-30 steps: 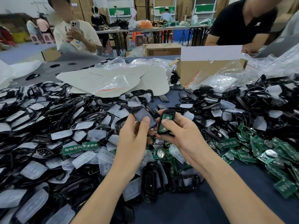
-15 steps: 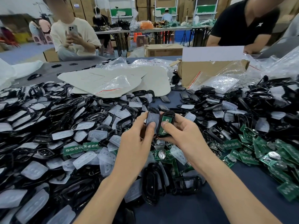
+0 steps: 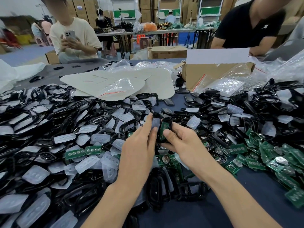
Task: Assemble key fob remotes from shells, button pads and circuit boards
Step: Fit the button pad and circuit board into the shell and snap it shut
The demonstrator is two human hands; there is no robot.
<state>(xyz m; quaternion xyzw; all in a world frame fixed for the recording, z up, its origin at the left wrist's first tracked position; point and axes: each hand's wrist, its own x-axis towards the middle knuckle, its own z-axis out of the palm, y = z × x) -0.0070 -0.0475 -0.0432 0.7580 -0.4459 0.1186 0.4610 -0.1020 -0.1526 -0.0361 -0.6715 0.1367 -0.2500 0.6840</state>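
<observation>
Head view:
- Left hand [image 3: 139, 145] pinches the pad-side shell [image 3: 155, 115] between thumb and index finger. Index lies straight along its outer edge. A translucent button pad [image 3: 155, 123] sits inside it.
- Right hand [image 3: 185, 145] grips the board-side shell [image 3: 168, 120], thumb pressed on its lower end, other fingers curled under. A green circuit board [image 3: 164, 127] faces up inside it.
- Both shells are held edge to edge, touching, just above the parts heap at table centre.
- Table [image 3: 246, 208] has a dark blue cover. Loose button pads [image 3: 65, 138] and empty black shells [image 3: 39, 94] are piled left and centre; loose circuit boards [image 3: 256, 162] are on the right.
- A cardboard box [image 3: 213, 73] and zip bags [image 3: 118, 87] lie at the far side.
- Two people sit across the table; one holds a phone [image 3: 70, 35].
</observation>
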